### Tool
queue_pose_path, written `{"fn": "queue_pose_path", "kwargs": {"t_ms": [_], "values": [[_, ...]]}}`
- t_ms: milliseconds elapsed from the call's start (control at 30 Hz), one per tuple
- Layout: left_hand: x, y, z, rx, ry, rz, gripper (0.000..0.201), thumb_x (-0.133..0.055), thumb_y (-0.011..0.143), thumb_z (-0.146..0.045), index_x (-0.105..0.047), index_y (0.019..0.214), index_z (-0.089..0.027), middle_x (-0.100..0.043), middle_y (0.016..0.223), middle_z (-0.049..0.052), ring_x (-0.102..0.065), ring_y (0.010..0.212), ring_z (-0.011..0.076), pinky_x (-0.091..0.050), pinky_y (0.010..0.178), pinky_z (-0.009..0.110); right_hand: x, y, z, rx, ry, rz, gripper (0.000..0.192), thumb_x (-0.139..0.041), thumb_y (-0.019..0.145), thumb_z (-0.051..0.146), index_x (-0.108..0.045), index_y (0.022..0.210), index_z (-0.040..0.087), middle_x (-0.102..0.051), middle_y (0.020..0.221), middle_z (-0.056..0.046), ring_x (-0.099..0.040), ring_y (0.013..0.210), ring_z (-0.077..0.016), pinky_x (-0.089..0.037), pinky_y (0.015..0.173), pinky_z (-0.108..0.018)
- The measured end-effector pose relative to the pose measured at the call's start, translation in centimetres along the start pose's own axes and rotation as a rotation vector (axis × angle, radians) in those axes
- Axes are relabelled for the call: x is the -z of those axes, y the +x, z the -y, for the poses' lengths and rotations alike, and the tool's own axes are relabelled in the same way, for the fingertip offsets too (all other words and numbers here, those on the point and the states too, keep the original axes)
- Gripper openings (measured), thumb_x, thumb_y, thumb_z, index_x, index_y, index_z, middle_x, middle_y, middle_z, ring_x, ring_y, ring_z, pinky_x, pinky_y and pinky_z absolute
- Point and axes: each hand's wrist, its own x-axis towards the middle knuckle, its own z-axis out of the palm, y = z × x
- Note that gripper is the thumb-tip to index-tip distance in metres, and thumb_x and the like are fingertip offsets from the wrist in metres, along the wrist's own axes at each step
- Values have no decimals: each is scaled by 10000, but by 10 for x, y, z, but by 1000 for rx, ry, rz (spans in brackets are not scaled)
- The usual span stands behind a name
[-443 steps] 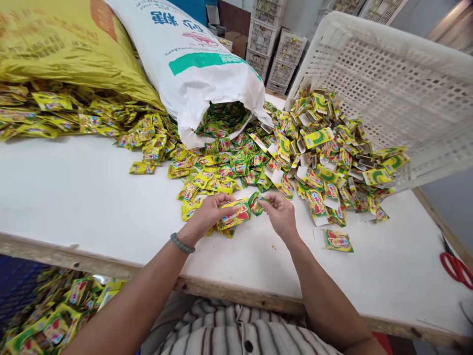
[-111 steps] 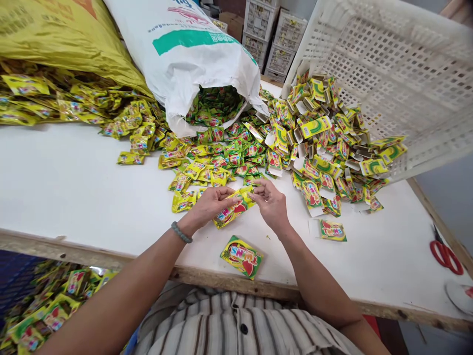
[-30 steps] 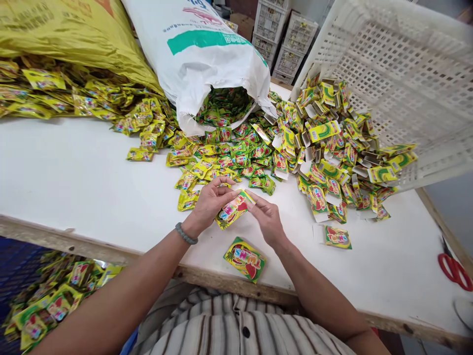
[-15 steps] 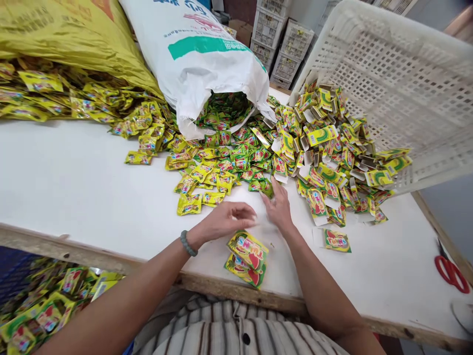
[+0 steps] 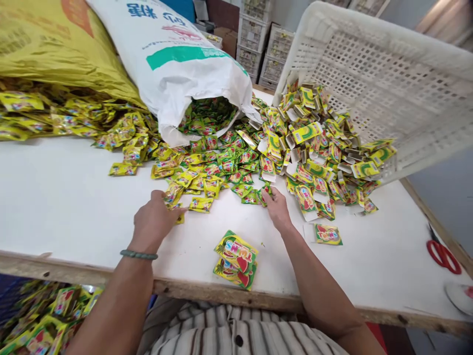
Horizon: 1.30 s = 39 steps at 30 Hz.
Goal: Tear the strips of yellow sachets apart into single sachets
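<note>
My left hand (image 5: 153, 222) is over the near left edge of the yellow sachets, its thumb and fingers around a yellow sachet (image 5: 180, 218) that it partly hides. My right hand (image 5: 278, 209) pinches a green sachet (image 5: 264, 193) with a watermelon print at the front of the green pile (image 5: 225, 160). Between my forearms, close to the table's front edge, lie two flat printed boxes (image 5: 236, 254), one overlapping the other. Another flat printed box (image 5: 328, 234) rests to the right of my right forearm.
An open white sack (image 5: 192, 74) spills green sachets. Left of it, a yellow sack (image 5: 62, 54) lies above more yellow sachets. A tipped white crate (image 5: 354, 64) stands behind a heap of small boxes (image 5: 314, 162). Red-handled scissors (image 5: 443, 256) lie at the right edge.
My left hand has moved left from above the two boxes to the yellow sachets. My right hand has stayed at the green sachets and now pinches one. The whole view has shifted slightly.
</note>
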Motion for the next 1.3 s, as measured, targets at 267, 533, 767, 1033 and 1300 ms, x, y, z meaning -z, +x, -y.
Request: {"fn": "queue_pose_path", "kwargs": {"t_ms": [267,533,767,1033,1300], "values": [[5,-13,-48,-279,-804,25,456,-749,616,-546,-666,888,-188,-546,576,-13,-520,534,165,-350,473,254,1,-7,13,-63,289,9,459,-713,679,451,-619,1052,200,-639,737,20,-547,600,-113,-457,562,-241],[-55,-14,-116,-220,-1307,384,475,-874,414,-382,-564,686,-148,-592,601,-10,-544,564,122,-432,548,232,10,-12,18,-28,281,19,340,-717,691,474,-651,807,161,-599,642,28,-495,582,-95,-399,543,-223],[-68,-22,-113,-191,-1316,467,405,-829,492,-346,-561,729,-157,-574,579,-31,-543,535,116,-402,509,217,-7,-22,26,-50,297,140,355,-760,648,465,-638,813,176,-644,704,11,-554,626,-119,-440,557,-232],[-61,-37,-122,-123,-1540,557,535,-823,559,-459,-470,864,-196,-623,671,-39,-594,592,121,-469,564,232,-15,-25,24,-24,118,-86,321,-699,712,484,-581,714,185,-555,603,33,-483,545,-102,-399,496,-224],[-57,-39,-117,-135,-1577,599,667,-899,461,-308,-442,936,-203,-629,721,-47,-618,604,127,-478,564,230,-16,-25,27,-224,419,34,392,-756,599,496,-500,634,201,-517,564,52,-445,478,-81,-366,438,-215]]}}
